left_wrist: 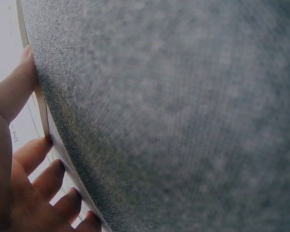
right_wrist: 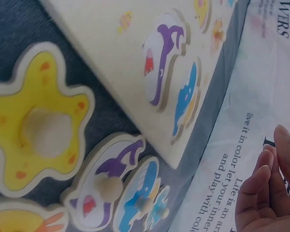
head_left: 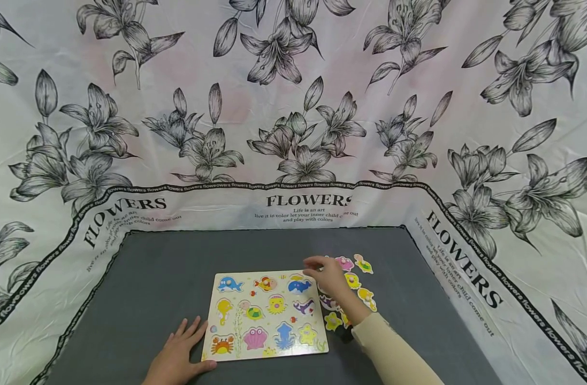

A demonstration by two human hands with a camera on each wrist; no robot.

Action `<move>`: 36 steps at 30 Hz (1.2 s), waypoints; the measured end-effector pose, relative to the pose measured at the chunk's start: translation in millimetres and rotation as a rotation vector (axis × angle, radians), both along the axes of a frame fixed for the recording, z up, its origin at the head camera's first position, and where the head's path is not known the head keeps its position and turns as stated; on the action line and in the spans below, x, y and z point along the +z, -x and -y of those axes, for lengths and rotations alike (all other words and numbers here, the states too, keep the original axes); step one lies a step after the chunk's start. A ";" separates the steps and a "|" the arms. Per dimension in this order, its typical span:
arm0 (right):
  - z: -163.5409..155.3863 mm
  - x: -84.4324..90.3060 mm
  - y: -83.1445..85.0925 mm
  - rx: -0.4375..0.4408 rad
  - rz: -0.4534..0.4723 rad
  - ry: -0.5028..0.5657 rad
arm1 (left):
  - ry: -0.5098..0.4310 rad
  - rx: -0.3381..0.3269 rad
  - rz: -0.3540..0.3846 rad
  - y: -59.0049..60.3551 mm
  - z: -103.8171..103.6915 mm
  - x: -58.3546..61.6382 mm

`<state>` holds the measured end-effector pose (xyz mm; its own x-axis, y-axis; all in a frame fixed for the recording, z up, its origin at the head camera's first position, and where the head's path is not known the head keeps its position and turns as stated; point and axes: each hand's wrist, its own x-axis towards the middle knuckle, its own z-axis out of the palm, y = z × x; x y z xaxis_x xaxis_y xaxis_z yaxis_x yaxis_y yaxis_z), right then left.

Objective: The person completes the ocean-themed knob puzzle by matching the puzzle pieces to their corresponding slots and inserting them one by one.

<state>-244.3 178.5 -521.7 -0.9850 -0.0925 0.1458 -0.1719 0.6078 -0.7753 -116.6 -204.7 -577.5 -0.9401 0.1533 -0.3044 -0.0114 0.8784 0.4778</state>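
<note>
- On the grey mat (head_left: 168,278) lies a wooden sea-animal peg puzzle board (head_left: 266,314), its cut-outs printed with a whale, fish, turtle, octopus, crab, shell and starfish
- Left hand (head_left: 177,355) rests flat at the board's near left corner, fingers straight and spread; the left wrist view shows the fingertips (left_wrist: 38,150) touching the board's edge (left_wrist: 41,113), so it steadies rather than grips
- Right hand (head_left: 330,275) hovers past the board's far right corner, over a cluster of loose pieces; its fingers look loosely curved and relaxed, holding nothing that I can make out
- Loose pieces lie just right of the board: a pink one (head_left: 344,263), several yellow ones (head_left: 365,295), and nearer the board a yellow starfish piece (right_wrist: 41,128), a purple whale piece (right_wrist: 108,181) and a blue whale piece (right_wrist: 142,198), each with a small wooden knob
- To do this well, I judge: pinch one knob between thumb and forefinger, lift straight up so neighbours stay put, match the colour and outline to the printed recess, then lower it level
- Keep the left palm pressing down so the board does not slide on the mat
- Around the mat hangs a white cloth (head_left: 293,107) printed with dark lilies and the word FLOWERS
</note>
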 end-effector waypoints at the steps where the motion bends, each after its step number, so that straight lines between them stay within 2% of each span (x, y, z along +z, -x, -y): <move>1: -1.6 -0.7 -0.1 -0.002 -0.001 0.001 | 0.001 0.000 -0.001 0.0 -0.1 -0.4; 8: -15.2 -5.5 0.5 -0.026 -0.001 0.011 | 0.005 0.002 0.005 0.5 -0.3 -3.7; 14: -26.9 -11.0 1.3 -0.056 -0.028 -0.036 | -0.006 0.000 0.010 0.8 0.7 -3.8; 17: -30.3 -14.6 0.8 -0.066 -0.013 -0.053 | -0.008 -0.001 0.007 0.6 1.3 -3.1; 24: -35.4 -21.9 1.1 -0.065 -0.023 -0.022 | -0.009 0.003 0.015 0.4 0.5 -0.4; 31: -46.0 -32.9 7.1 -0.125 0.043 -0.038 | -0.003 -0.003 0.017 0.3 0.9 -1.5; 36: -51.7 -38.2 5.0 -0.125 0.051 -0.039 | -0.004 -0.002 -0.002 0.4 0.7 -1.3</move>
